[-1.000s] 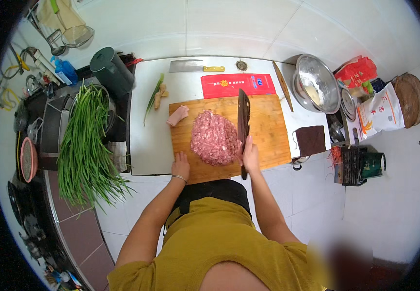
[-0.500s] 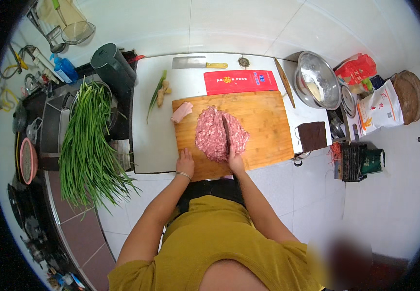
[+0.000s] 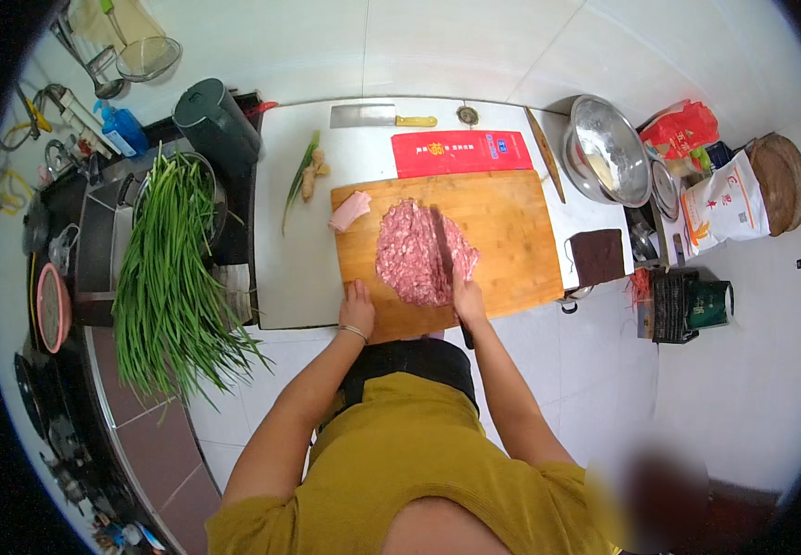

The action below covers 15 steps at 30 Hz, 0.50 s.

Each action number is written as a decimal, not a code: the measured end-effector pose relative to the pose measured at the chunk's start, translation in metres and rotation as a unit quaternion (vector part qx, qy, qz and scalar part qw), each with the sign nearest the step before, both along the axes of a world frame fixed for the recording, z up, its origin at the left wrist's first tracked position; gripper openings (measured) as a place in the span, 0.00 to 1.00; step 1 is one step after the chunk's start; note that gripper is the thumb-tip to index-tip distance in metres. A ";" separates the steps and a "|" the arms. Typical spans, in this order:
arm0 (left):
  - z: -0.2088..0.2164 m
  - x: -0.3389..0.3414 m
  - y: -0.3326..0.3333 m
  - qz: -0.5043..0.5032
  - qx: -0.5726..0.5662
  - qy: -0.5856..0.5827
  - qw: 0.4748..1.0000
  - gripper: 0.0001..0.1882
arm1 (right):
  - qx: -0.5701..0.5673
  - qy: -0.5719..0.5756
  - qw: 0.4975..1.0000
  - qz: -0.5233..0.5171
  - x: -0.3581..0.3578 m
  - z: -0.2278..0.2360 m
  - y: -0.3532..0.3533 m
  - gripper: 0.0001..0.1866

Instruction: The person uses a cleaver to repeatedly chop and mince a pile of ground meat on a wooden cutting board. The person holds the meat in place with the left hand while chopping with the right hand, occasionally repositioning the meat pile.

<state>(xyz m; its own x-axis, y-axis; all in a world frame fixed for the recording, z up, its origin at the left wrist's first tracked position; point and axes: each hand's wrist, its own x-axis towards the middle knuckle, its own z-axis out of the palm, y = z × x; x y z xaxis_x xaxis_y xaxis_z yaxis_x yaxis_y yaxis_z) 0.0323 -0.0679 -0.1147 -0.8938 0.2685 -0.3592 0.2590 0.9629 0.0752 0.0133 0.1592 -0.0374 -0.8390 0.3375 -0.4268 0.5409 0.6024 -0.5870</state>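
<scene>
A mound of minced meat [image 3: 408, 257] lies on a wooden cutting board [image 3: 517, 242]. My right hand [image 3: 468, 300] is closed round a dark-handled kitchen knife [image 3: 443, 242], its narrow blade standing edge down in the right part of the mince. Part of the handle pokes out below that hand. At the board's near left corner, my left hand [image 3: 358, 308] rests with fingers stretched over the wood, holding nothing. A pale pink slab, perhaps meat or skin [image 3: 352, 211], sits near the board's far left corner.
Behind the board lie a cleaver [image 3: 363, 116] and a red packet [image 3: 460, 154]. Ginger and scallion [image 3: 309, 178] are to its left, a steel bowl [image 3: 608, 153] and brown cloth [image 3: 596, 258] to its right. Green chives [image 3: 173, 277] overhang the counter's left side.
My right hand has shifted the knife slightly right through the mince, and more of the handle shows below it. My left hand stays in place on the board.
</scene>
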 end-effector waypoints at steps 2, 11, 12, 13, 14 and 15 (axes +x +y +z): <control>-0.001 0.002 0.001 -0.001 0.005 0.010 1.000 0.22 | -0.072 0.048 0.996 -0.032 -0.002 0.014 0.003 0.39; -0.029 0.003 -0.003 0.007 0.031 0.063 0.998 0.20 | -0.012 -0.007 1.000 -0.026 0.000 -0.040 0.012 0.42; -0.023 0.005 -0.002 0.007 0.035 0.068 0.997 0.20 | -0.046 0.028 0.998 -0.034 -0.001 -0.018 0.011 0.40; -0.020 0.006 -0.002 0.007 0.038 0.075 0.996 0.19 | -0.083 0.062 0.994 -0.039 -0.001 0.004 0.009 0.38; -0.020 0.005 -0.001 0.011 0.036 0.078 0.996 0.19 | -0.120 0.095 0.987 -0.042 -0.001 0.026 0.007 0.38; -0.020 0.006 0.000 0.016 0.035 0.080 0.996 0.19 | -0.123 0.131 0.983 -0.047 0.002 0.027 0.006 0.38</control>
<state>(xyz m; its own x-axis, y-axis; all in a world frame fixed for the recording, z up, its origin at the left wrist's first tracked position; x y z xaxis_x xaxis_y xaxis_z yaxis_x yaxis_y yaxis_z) 0.0387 -0.0680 -0.1349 -0.9463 0.2590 -0.1935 0.2431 0.9646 0.1023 0.0157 0.1650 -0.0107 -0.9014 0.3315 -0.2783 0.3975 0.3791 -0.8356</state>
